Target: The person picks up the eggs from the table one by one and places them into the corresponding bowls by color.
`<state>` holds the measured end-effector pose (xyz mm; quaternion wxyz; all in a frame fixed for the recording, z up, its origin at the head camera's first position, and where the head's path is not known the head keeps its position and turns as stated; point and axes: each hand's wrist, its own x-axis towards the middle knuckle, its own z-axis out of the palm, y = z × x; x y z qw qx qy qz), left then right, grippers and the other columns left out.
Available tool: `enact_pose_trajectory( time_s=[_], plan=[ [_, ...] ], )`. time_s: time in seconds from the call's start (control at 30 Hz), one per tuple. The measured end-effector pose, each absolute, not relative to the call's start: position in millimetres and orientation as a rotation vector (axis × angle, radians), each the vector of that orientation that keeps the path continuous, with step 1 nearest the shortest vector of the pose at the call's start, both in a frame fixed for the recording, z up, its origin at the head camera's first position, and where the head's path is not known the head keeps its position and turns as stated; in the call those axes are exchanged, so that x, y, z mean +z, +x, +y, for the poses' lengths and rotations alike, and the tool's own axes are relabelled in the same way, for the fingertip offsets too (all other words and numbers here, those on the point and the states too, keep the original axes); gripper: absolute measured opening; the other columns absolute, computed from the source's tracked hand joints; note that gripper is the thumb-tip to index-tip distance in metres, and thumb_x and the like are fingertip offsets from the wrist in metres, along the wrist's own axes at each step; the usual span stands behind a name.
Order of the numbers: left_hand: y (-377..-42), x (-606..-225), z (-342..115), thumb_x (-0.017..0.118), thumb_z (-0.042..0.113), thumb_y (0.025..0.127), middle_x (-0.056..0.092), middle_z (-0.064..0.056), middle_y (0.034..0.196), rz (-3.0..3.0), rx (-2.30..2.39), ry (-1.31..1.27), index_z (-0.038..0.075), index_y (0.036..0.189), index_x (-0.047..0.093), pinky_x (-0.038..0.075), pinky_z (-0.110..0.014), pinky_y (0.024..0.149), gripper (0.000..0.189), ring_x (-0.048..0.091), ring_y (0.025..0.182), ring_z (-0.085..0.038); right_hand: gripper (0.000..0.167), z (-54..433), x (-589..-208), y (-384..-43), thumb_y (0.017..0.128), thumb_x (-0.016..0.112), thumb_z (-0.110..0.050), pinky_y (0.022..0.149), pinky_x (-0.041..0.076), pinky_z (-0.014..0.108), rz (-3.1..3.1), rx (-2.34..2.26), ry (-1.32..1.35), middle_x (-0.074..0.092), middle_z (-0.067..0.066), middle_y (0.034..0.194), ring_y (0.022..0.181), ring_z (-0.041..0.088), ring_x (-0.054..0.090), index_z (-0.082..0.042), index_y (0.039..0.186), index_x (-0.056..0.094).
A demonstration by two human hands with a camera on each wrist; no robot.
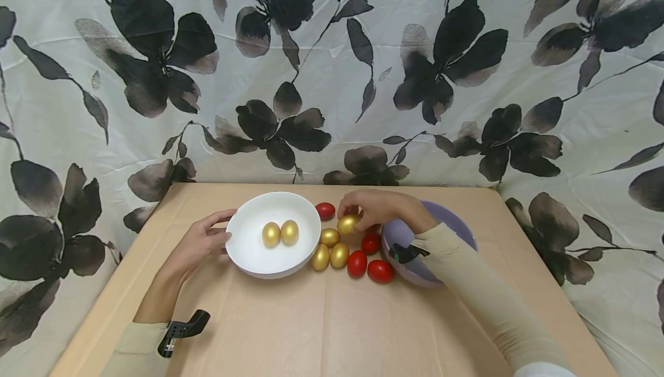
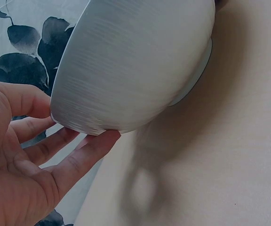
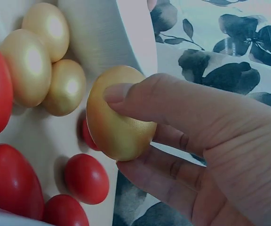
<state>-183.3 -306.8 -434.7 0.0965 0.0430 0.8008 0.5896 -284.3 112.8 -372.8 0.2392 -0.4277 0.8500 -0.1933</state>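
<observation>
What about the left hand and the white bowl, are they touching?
Touching. The left wrist view shows it plainly: fingers of the left hand meet the white bowl with no gap between.

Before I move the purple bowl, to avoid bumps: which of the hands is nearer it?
Right. The right hand pinches a gold egg left of the purple bowl, forearm crossing over it; the left hand is farther, at the left side of the white bowl.

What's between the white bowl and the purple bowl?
The head view shows gold eggs and red eggs there, plus the right hand pinching another gold egg.
</observation>
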Motion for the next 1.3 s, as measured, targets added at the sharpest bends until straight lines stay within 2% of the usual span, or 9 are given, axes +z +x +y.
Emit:
enact_pose_trajectory(
  time_s=[0.07,0.3,0.5,0.73,0.8,1.17,1.3],
  plan=[
    [-183.5,-434.5,-306.3,0.057,0.002,0.099,0.037,-0.027,0.154,2.375,1.745,0.123,0.004,0.156,0.036,0.062,-0.040,0.079,0.061,0.058,0.123,-0.044,0.034,112.6,-370.0,-283.5,0.086,0.073,-0.006,0.093,0.055,0.034,2.341,-0.526,-1.168,0.064,-0.007,0.109,0.103,0.016,0.059,-0.019,0.117,0.069],
    [-183.7,-434.3,-305.8,0.057,0.001,0.099,0.038,-0.027,0.154,2.377,1.745,0.119,0.005,0.156,0.037,0.062,-0.040,0.079,0.061,0.059,0.122,-0.043,0.034,111.2,-363.2,-282.2,0.086,0.073,-0.007,0.094,0.055,0.037,2.357,-0.540,-1.170,0.062,-0.009,0.111,0.103,0.015,0.057,-0.023,0.116,0.068],
    [-183.5,-434.3,-306.3,0.058,0.001,0.098,0.037,-0.027,0.154,2.370,1.753,0.129,0.004,0.156,0.037,0.062,-0.040,0.078,0.061,0.059,0.122,-0.042,0.034,107.9,-359.5,-281.9,0.086,0.073,-0.007,0.093,0.054,0.028,2.353,-0.544,-1.207,0.062,-0.009,0.114,0.104,0.013,0.058,-0.022,0.116,0.068],
    [-184.0,-434.1,-306.2,0.058,0.002,0.099,0.037,-0.027,0.154,2.374,1.746,0.129,0.004,0.156,0.037,0.062,-0.040,0.079,0.061,0.059,0.122,-0.043,0.037,102.8,-355.0,-280.3,0.084,0.075,-0.007,0.095,0.057,0.039,2.329,-0.583,-1.215,0.063,-0.009,0.114,0.105,0.015,0.058,-0.024,0.116,0.067],
    [-184.3,-433.9,-306.0,0.057,0.002,0.099,0.037,-0.027,0.154,2.374,1.747,0.130,0.004,0.156,0.037,0.062,-0.040,0.079,0.061,0.059,0.122,-0.043,0.037,101.4,-353.7,-279.6,0.083,0.077,-0.007,0.095,0.057,0.038,2.327,-0.588,-1.217,0.063,-0.010,0.114,0.106,0.015,0.058,-0.024,0.115,0.067],
    [-184.5,-433.8,-306.4,0.057,0.002,0.099,0.037,-0.027,0.154,2.379,1.738,0.124,0.005,0.156,0.036,0.062,-0.040,0.079,0.061,0.059,0.122,-0.045,0.035,90.4,-347.6,-278.3,0.085,0.077,-0.006,0.096,0.056,0.035,2.289,-0.613,-1.275,0.066,-0.005,0.114,0.107,0.014,0.063,-0.016,0.117,0.068],
    [-184.2,-434.0,-306.7,0.057,0.002,0.099,0.037,-0.027,0.154,2.380,1.733,0.120,0.005,0.156,0.036,0.062,-0.040,0.080,0.061,0.058,0.123,-0.045,0.034,87.0,-347.9,-278.6,0.087,0.076,-0.005,0.093,0.056,0.030,2.272,-0.626,-1.283,0.066,-0.005,0.116,0.108,0.014,0.063,-0.015,0.119,0.068]
  ],
)
